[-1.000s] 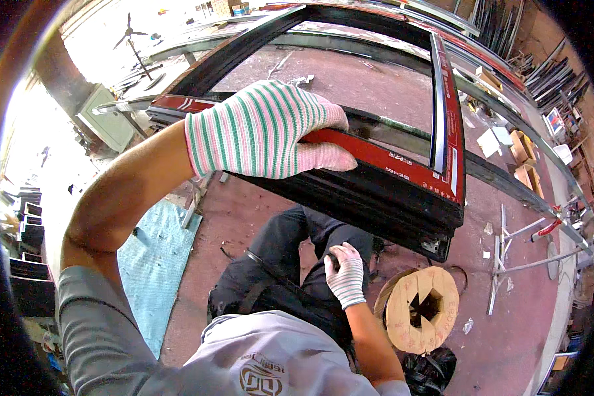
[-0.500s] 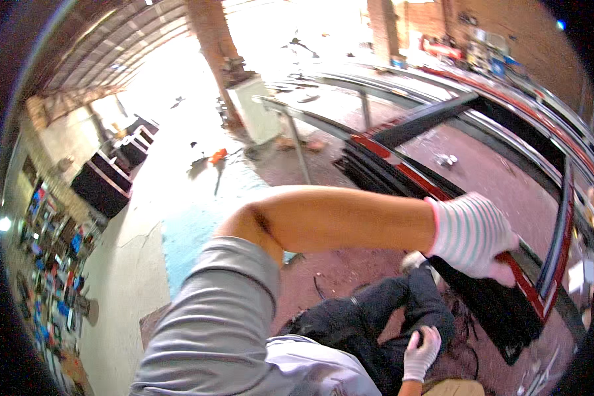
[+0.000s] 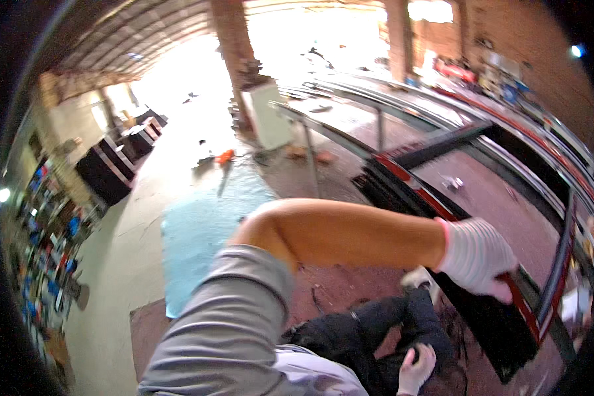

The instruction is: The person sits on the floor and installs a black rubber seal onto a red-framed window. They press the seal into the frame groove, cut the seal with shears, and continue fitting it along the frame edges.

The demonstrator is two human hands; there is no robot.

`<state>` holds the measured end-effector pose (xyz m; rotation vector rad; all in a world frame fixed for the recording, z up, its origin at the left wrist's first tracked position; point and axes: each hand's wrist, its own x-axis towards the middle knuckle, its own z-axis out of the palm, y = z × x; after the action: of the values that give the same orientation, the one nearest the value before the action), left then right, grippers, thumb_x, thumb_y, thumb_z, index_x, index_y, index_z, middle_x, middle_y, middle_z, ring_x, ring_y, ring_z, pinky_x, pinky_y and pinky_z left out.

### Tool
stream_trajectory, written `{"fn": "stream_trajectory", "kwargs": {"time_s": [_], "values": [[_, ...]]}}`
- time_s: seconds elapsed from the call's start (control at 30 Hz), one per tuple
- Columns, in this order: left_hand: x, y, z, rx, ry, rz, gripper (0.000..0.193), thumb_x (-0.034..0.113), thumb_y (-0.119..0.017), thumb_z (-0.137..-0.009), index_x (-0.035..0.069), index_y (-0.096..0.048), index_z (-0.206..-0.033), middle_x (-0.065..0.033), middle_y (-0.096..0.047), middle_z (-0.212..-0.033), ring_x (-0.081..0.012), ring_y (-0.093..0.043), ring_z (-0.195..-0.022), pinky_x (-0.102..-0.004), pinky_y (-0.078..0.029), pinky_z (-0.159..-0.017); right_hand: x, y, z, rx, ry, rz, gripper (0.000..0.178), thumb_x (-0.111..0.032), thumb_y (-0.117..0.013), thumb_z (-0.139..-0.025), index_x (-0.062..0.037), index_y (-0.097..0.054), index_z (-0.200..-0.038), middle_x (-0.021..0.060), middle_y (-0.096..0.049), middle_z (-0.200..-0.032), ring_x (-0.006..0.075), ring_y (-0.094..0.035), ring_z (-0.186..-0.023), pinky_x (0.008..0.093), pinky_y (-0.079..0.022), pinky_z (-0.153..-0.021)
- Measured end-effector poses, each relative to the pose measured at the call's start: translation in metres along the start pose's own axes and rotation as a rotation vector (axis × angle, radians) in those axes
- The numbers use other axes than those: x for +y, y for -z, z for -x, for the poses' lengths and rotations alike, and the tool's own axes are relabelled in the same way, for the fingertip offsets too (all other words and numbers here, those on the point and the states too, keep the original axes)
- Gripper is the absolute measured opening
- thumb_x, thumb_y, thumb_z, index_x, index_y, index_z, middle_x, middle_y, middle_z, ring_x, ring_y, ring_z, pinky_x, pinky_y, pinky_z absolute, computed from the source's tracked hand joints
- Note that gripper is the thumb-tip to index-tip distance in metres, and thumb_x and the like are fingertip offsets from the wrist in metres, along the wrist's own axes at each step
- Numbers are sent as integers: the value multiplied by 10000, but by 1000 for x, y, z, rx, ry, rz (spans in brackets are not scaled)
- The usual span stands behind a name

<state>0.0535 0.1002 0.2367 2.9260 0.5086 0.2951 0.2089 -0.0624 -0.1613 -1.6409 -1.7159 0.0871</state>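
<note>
A rectangular metal frame with black and red bars lies raised at my right. My left hand, in a white glove with thin stripes, reaches across and has its fingers wrapped over the frame's near bar. Black strips or panels hang down just below that bar. My right hand, also in a pale glove, is low by my dark-trousered knee. Its fingers are curled, with a dark patch between thumb and fingers that I cannot make out.
More long metal bars lie behind the frame on stands. A light blue sheet covers part of the floor, with an orange tool at its far end. Brick pillars, black panels and cluttered shelves stand around.
The view has tilted a little, so the surroundings sit slightly lower and further right. My left hand stays on the frame's bar; my right hand stays by my knee.
</note>
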Motion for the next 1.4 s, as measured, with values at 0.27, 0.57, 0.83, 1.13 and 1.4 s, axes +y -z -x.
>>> {"fn": "stream_trajectory", "kwargs": {"time_s": [0.27,0.57,0.83,1.13,1.4], "values": [[-47,-12,25,14,154,41,567,560,-690,-868,40,-658,-1093,-182,-669,-920,-378,-682,-882,-429,-542,-788,-3,-16,-28,-88,-15,-50,242,-201,-710,-799,-28,-701,-967,151,-711,-1036,391,-622,-1084,482,-467,-1000],[-51,-17,21,57,96,34,507,497,-684,-896,30,-669,-1093,-190,-675,-934,-367,-681,-891,-416,-537,-796,3,-22,-24,-86,-86,-40,237,-204,-718,-812,-43,-709,-986,135,-711,-1061,381,-613,-1123,474,-459,-1017],[-73,4,39,-46,266,98,515,465,-714,-893,0,-664,-1107,-198,-691,-986,-306,-689,-949,-391,-526,-846,-2,-23,-27,-62,-81,-37,206,-212,-707,-820,-63,-717,-961,121,-720,-1037,372,-614,-1126,462,-461,-1007],[-59,-12,19,0,247,191,519,494,-753,-847,32,-706,-1080,-171,-706,-953,-304,-698,-920,-389,-534,-827,7,-16,-26,-72,-44,22,212,-186,-730,-803,-64,-697,-973,123,-714,-1043,369,-623,-1102,472,-469,-1003],[-64,-9,34,45,223,228,495,463,-757,-854,34,-704,-1095,-163,-706,-1007,-294,-691,-966,-381,-529,-861,7,-26,-20,-46,-16,-2,239,-176,-753,-799,-73,-684,-1004,100,-709,-1055,351,-607,-1132,463,-443,-1013]]}}
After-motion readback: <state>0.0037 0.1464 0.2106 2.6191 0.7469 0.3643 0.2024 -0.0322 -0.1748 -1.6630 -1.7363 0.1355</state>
